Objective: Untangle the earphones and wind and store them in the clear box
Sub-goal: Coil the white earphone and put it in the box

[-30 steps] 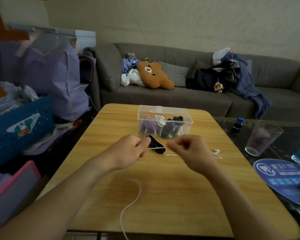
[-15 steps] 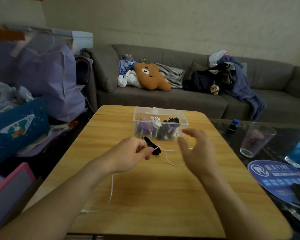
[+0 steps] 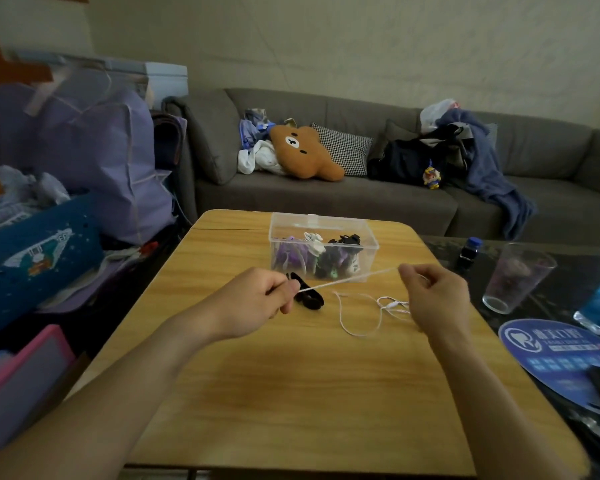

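A thin white earphone cord runs taut above the light wooden table, pinched at one end by the left hand and at the other by the right hand, both with fingers curled round it. The rest of it lies slack in loops on the tabletop near the right hand. It looks light, limp and quick to snag, so I'd hold it by short lengths and not tug near the small inline piece. A black wound bundle lies just behind the left hand. Beyond stands the clear plastic box, open, with coloured cords inside.
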Demonstrator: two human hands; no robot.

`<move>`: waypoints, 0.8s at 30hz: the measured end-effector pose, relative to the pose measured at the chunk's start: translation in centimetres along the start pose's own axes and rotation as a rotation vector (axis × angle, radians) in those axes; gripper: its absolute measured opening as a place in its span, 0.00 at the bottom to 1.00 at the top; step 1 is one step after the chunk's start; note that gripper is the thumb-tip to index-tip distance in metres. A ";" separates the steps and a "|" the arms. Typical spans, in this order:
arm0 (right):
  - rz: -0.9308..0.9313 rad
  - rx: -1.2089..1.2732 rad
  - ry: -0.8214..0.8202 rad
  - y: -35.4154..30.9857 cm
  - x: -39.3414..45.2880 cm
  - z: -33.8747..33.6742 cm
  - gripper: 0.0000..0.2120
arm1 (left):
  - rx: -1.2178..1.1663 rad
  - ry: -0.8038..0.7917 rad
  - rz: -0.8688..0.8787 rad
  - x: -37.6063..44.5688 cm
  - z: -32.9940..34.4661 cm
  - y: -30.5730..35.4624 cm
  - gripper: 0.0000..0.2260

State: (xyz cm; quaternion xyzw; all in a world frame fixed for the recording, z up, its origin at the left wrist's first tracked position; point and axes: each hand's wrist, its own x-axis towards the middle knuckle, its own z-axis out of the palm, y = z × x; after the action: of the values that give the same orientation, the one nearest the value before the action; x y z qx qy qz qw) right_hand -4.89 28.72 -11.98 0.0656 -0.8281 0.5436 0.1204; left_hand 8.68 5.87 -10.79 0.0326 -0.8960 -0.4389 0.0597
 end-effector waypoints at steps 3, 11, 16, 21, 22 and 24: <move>-0.018 -0.202 0.000 1.0 0.0 0.0 0.10 | -0.037 0.003 0.020 0.1 0.5 0.3 0.18; -0.542 0.077 -0.556 -3.1 -5.8 3.1 0.11 | -0.443 -0.123 0.024 0.1 1.9 2.6 0.13; -0.352 0.256 -0.540 -2.9 -5.1 2.9 0.08 | -0.567 -0.237 -0.047 -0.1 1.0 2.1 0.11; -0.141 0.225 -0.602 -2.7 -5.1 2.3 0.12 | -0.681 -0.291 -0.037 -0.2 0.7 1.3 0.08; -0.118 0.193 -0.633 -2.7 -5.3 2.4 0.13 | -0.729 -0.266 -0.004 -0.2 0.7 1.5 0.08; -0.142 0.121 -0.678 -2.9 -5.9 2.9 0.16 | -0.867 -0.155 0.020 -0.2 0.9 2.2 0.09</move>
State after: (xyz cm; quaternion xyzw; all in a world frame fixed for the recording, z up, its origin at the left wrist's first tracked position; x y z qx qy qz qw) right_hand 1.08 24.78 -12.09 0.3070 -0.7807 0.5291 -0.1279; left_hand 8.73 7.90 -9.60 -0.0371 -0.6310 -0.7749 0.0048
